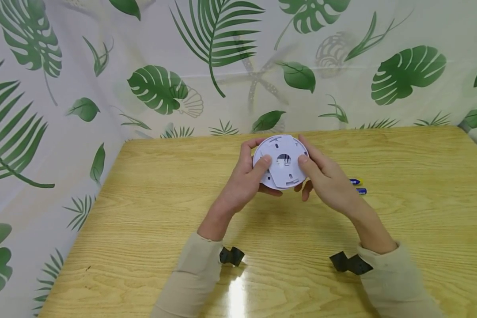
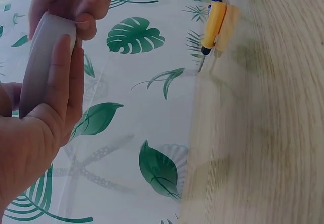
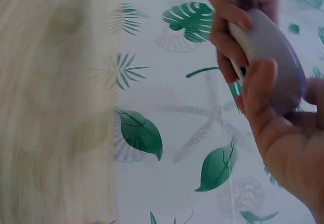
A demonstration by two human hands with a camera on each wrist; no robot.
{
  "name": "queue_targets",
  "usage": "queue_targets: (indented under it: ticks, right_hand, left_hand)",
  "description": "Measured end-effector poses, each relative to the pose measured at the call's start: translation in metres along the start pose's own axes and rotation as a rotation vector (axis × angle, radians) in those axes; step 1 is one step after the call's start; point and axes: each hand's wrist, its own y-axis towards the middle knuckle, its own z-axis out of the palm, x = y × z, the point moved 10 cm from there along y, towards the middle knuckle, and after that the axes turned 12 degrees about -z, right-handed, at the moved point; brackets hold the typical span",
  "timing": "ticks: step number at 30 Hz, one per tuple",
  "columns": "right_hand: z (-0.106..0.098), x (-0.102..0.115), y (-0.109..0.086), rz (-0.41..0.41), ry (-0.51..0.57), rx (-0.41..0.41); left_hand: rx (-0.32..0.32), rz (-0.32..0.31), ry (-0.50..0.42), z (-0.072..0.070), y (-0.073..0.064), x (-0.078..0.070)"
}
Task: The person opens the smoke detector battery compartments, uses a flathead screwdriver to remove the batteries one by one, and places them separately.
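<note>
Both hands hold a white round smoke detector point(image 1: 280, 176) above the far half of the table, its slotted mounting-plate side turned to the head camera. Wires show through the round hole in the middle. The left hand point(image 1: 242, 176) grips the left rim, thumb pressed on the plate and fingers behind. At the right rim the right hand point(image 1: 327, 179) pinches it, thumb on the face. Edge-on, the detector's smooth side point(image 2: 40, 67) appears between the hands in the left wrist view. Its rounded body point(image 3: 281, 57) shows in the right wrist view.
A screwdriver point(image 2: 214, 24) with a yellow and blue handle lies on the wooden table point(image 1: 163, 198). Beside the right wrist, two blue handle ends point(image 1: 355, 181) stick out, partly hidden by the arm. A leaf-print cloth point(image 1: 238, 101) hangs behind the table and at its left.
</note>
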Motion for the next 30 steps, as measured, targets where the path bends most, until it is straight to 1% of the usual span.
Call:
queue_targets:
  ticks: [3,5,6,9,11,13,15,19,20,22,27,30]
  right_hand:
    - [0.002,0.004,-0.001,-0.021,0.167,0.075]
    - [0.002,0.006,-0.001,-0.045,0.221,0.086]
    - [0.002,0.007,-0.001,-0.054,0.229,0.079]
    - [0.001,0.006,0.000,-0.068,0.196,0.016]
    - [0.001,0.005,0.001,-0.069,0.166,-0.037]
    - [0.001,0.005,0.002,-0.071,0.157,-0.064]
    - [0.002,0.005,0.002,-0.079,0.198,-0.049]
    - [0.007,0.006,0.001,-0.095,0.263,0.051]
    - [0.008,0.005,0.001,-0.093,0.270,0.065]
    - [0.007,0.003,0.002,-0.068,0.248,0.047]
    - [0.004,-0.004,0.002,0.019,0.204,-0.068]
    - [0.005,-0.005,0.002,0.045,0.188,-0.082]
  left_hand:
    - [0.007,-0.013,-0.026,0.000,0.000,0.001]
    - [0.018,-0.027,-0.049,0.000,0.000,0.002]
    - [0.026,-0.033,-0.063,0.000,0.000,0.003]
    - [0.044,-0.035,-0.106,0.000,0.000,0.003]
    - [0.056,-0.024,-0.129,0.000,0.001,0.002]
    - [0.065,-0.012,-0.146,-0.001,0.001,0.001]
    - [0.069,-0.007,-0.157,-0.001,0.001,0.000]
    - [0.064,-0.015,-0.161,-0.002,0.001,0.001]
    - [0.062,-0.017,-0.162,-0.002,0.001,0.002]
    - [0.069,-0.021,-0.161,-0.001,0.002,0.002]
    - [0.090,-0.036,-0.164,0.001,0.003,0.006]
    - [0.085,-0.041,-0.172,0.001,0.004,0.008]
